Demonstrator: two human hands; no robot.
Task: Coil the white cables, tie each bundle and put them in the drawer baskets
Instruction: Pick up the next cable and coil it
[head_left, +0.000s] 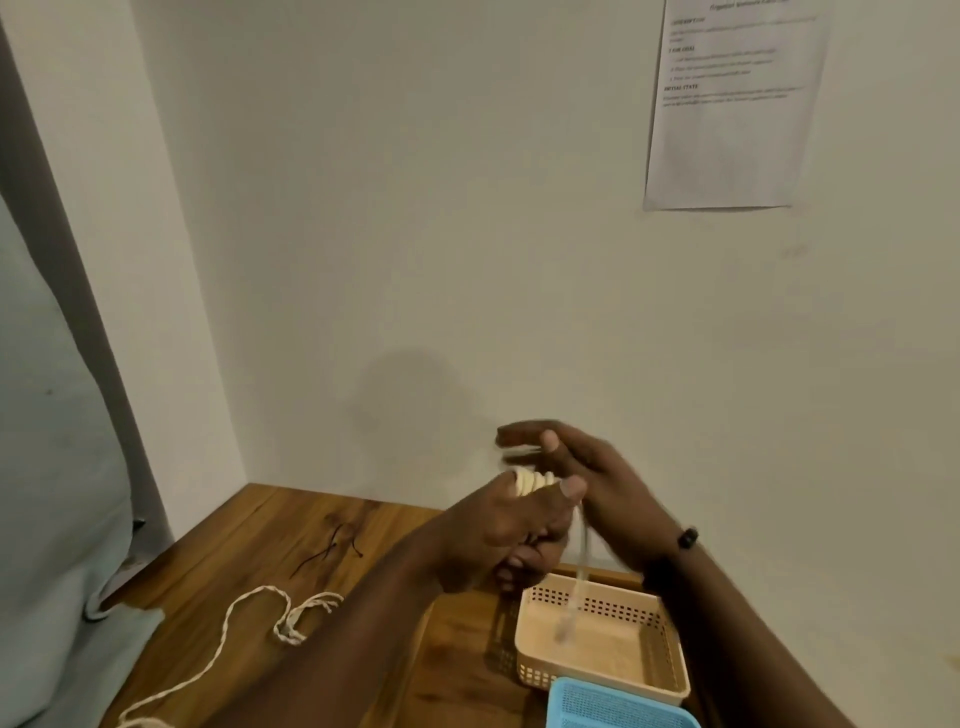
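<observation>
My left hand (511, 525) grips a coil of white cable (531, 480) held up above the table. The cable's loose end (581, 582) hangs blurred from the coil down over the beige basket (670, 639). My right hand (566, 454) is just behind the coil, fingers stretched out to the left and blurred. A second white cable (234, 618) lies loose on the wooden table (270, 525) at the left, partly knotted. Several dark ties (330, 548) lie on the table behind it.
A blue basket (618, 706) sits at the bottom edge, in front of the beige one. The table stands in a corner against the wall. A printed sheet (727, 114) is stuck to the wall at upper right. A grey fabric (57, 467) lies left of the table.
</observation>
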